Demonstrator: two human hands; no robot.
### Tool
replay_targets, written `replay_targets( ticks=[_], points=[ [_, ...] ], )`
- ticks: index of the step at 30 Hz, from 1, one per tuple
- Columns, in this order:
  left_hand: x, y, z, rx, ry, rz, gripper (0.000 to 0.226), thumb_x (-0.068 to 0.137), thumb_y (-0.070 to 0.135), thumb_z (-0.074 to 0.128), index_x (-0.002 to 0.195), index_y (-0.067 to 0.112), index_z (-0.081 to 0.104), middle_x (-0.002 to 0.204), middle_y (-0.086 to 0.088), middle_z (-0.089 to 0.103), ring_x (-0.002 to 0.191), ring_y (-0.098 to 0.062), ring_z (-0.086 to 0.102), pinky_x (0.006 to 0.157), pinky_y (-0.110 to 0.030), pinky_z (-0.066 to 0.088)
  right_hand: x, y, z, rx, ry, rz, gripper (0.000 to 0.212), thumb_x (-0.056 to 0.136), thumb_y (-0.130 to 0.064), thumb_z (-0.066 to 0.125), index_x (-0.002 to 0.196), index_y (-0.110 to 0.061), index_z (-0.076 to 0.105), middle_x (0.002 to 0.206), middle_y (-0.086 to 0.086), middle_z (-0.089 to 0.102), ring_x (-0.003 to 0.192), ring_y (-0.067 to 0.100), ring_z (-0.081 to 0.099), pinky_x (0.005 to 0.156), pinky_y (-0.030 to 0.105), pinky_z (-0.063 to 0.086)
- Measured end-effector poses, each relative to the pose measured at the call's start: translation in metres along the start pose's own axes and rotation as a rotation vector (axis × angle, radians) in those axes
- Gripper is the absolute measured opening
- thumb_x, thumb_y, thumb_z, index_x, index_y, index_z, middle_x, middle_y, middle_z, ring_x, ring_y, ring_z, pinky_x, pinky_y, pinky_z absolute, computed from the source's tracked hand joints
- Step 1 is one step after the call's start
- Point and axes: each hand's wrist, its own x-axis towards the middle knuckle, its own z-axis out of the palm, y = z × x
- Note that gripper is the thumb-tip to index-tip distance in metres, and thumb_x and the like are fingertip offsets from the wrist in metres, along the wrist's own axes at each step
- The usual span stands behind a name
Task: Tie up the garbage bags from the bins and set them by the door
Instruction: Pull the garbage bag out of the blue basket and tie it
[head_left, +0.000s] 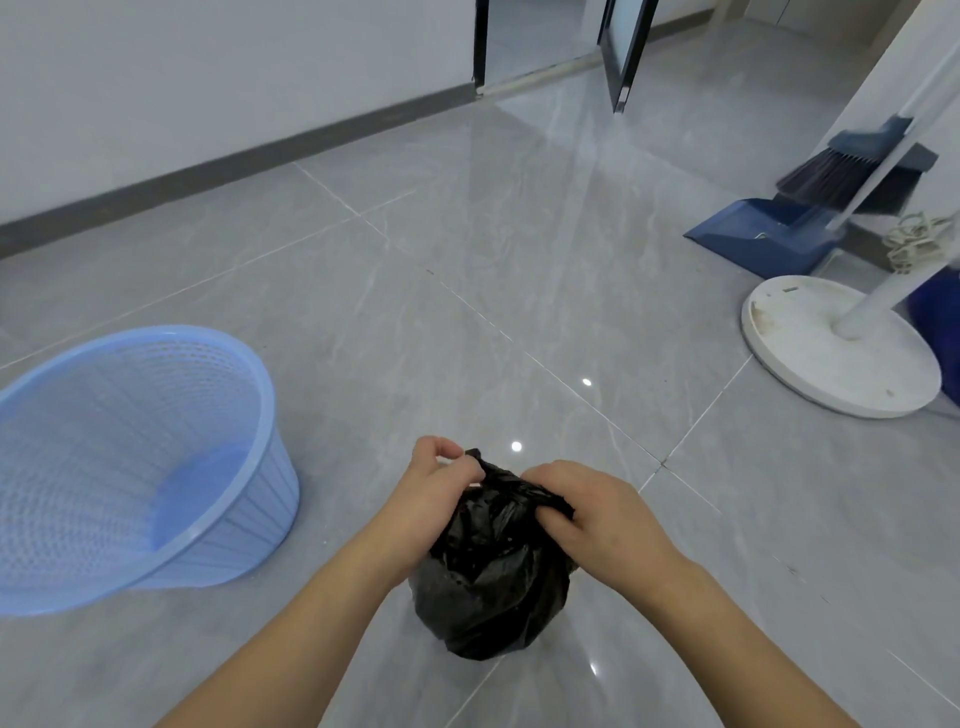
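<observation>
**Black garbage bag being tied on a tiled floor**

Nearest the camera, a small black garbage bag (488, 587) is seen resting on the grey tiled floor (467, 291), between two bare forearms. Its neck is gathered upward and is held from both sides. The left hand (441, 480) is curled around a twisted ear of plastic on the left of the neck; the right hand (592, 512) is pinched on another gathered fold on the right. Neither hand is free.

The bag is judged to be light and only partly filled, as its body sags in soft, crumpled folds. The thin film is likely slick and easily torn, so it is best taken by the bunched neck or the finished knot, not by the belly.

To the left, just beside the bag, a pale blue perforated plastic bin (156, 457) is seen without a liner. Farther right, the round white base of a stand (836, 353) is visible, and beyond it a blue dustpan (763, 234) with a broom (836, 171). At the far end, an open dark-framed door (626, 52) is seen, well apart from the bag.
</observation>
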Motion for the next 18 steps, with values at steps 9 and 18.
replay_targets(
  ticks=[9,18],
  points=[
    [-0.011,-0.019,0.005,0.57,0.037,0.388,0.012,0.076,0.044,0.056,0.088,0.042,0.058,0.082,0.019,0.066,0.087,0.0,0.06,0.095,-0.04,0.046,0.004,-0.008,0.001,0.5,0.014,0.186,0.008,0.077,-0.018,0.061,0.079,-0.019,0.069,0.089,-0.008,0.061,0.082,0.008,0.062,0.073,0.031,0.052],
    [-0.01,-0.016,0.007,1.02,0.276,0.63,0.021,0.088,0.026,0.049,0.105,0.036,0.055,0.085,0.019,0.058,0.087,-0.006,0.051,0.112,-0.037,0.021,0.001,-0.003,0.004,1.508,-0.29,0.58,0.047,0.065,-0.023,0.071,0.103,0.003,0.064,0.106,0.025,0.063,0.099,0.037,0.062,0.094,0.047,0.049]
  ],
)
